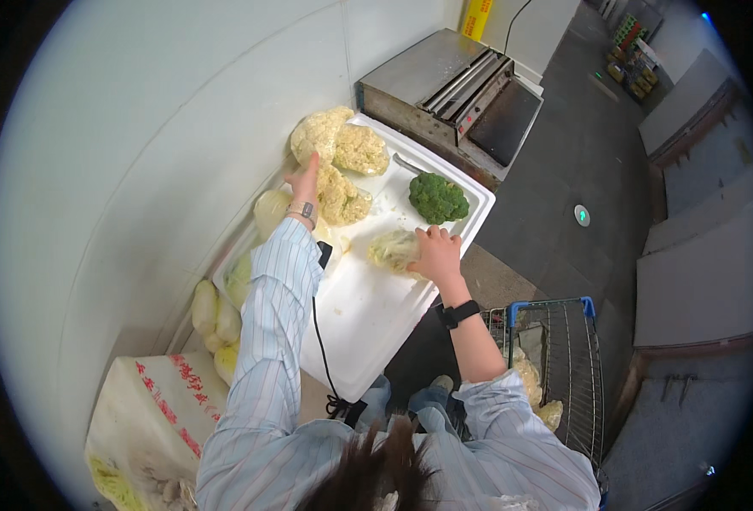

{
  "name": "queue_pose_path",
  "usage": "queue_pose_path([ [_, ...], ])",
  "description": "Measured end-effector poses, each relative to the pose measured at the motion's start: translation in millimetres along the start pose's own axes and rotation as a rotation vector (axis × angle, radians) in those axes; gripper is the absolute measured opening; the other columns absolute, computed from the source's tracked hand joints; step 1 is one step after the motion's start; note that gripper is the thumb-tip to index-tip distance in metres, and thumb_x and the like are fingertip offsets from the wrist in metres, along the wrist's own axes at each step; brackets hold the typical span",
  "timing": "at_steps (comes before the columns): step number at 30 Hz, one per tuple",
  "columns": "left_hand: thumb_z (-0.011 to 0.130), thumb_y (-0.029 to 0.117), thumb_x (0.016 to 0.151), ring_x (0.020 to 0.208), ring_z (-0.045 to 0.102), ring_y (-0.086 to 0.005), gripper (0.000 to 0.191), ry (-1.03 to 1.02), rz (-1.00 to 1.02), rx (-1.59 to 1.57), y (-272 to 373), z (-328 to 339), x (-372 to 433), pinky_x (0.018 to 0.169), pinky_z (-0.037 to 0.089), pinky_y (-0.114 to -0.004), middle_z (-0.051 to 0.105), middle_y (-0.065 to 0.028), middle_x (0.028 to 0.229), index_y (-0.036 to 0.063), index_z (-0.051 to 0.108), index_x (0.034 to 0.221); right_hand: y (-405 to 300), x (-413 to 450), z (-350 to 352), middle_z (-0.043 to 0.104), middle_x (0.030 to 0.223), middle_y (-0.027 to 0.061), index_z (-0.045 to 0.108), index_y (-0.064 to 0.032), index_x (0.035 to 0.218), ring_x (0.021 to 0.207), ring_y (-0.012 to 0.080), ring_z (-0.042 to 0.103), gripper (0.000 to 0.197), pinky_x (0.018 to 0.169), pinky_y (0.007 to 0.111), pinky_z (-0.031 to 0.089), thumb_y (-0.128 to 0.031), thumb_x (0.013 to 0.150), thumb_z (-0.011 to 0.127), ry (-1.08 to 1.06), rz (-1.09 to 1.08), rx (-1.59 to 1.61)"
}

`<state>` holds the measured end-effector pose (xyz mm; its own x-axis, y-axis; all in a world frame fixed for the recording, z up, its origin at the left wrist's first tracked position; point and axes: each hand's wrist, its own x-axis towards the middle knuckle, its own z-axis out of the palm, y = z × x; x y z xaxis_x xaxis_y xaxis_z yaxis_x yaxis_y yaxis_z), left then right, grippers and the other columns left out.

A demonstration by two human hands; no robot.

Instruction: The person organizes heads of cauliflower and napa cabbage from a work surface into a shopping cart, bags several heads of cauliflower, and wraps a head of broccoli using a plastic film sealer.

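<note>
On a white foam tray (367, 338), my right hand (437, 252) rests on a pale green, plastic-wrapped vegetable (392, 250), its fingers curled over one end. My left hand (305, 182) reaches to the wrapped cauliflowers at the tray's far left, touching or just over them; contact is unclear. A large cauliflower (319, 133) lies beyond that hand, another cauliflower (360, 150) beside it, and a further cauliflower (340, 197) nearer me. A broccoli head (438, 198) sits near the right rim. Behind it lies a knife or similar tool (407, 163), partly hidden.
A film-wrapping machine (440, 96) stands beyond the tray. At right is a wire shopping cart (571, 364) holding wrapped vegetables. Left are a white wall, pale wrapped vegetables (271, 211) and a white sack (153, 409) bearing red writing. A black cord (320, 338) crosses the tray.
</note>
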<state>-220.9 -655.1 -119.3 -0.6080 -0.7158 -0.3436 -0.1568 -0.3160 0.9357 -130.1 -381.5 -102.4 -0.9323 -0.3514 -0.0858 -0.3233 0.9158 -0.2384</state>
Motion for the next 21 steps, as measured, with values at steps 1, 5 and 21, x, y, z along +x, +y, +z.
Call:
queue_pose_path([
  [1,0.071,0.037,0.063,0.12,0.026,-0.0259,0.106,-0.018,-0.014,0.001,-2.8,8.9,0.2,0.098,0.024,-0.032,0.021,-0.0184,0.131,-0.0062,0.0,0.129,1.6,-2.2,-2.2,0.046,0.114,0.0127,0.054,-0.0121,0.103,0.105,0.0272,0.043,0.06,0.088,0.046,0.029,-0.034,0.049,0.072,-0.061,-0.02,-0.104],
  [5,0.07,0.039,0.064,0.116,0.033,-0.0253,0.1,-0.129,0.17,0.003,-3.0,22.8,10.6,0.095,0.029,-0.032,0.027,-0.017,0.129,-0.0061,0.008,0.129,12.0,-14.1,5.7,0.047,0.101,0.0101,0.053,-0.0154,0.101,0.102,0.0262,0.042,0.059,0.085,0.046,0.029,-0.03,0.048,0.074,0.35,-0.213,-0.222],
  [21,0.071,0.003,0.059,0.091,0.051,-0.0222,0.063,-0.3,0.23,-0.214,37.1,25.1,1.1,0.074,0.044,-0.03,0.049,-0.013,0.104,-0.0027,0.038,0.112,122.4,-155.6,-32.9,0.058,0.094,0.0109,0.048,-0.0001,0.107,0.079,0.0218,0.058,0.05,0.066,0.03,0.046,-0.02,0.066,0.069,0.321,0.469,0.984],
])
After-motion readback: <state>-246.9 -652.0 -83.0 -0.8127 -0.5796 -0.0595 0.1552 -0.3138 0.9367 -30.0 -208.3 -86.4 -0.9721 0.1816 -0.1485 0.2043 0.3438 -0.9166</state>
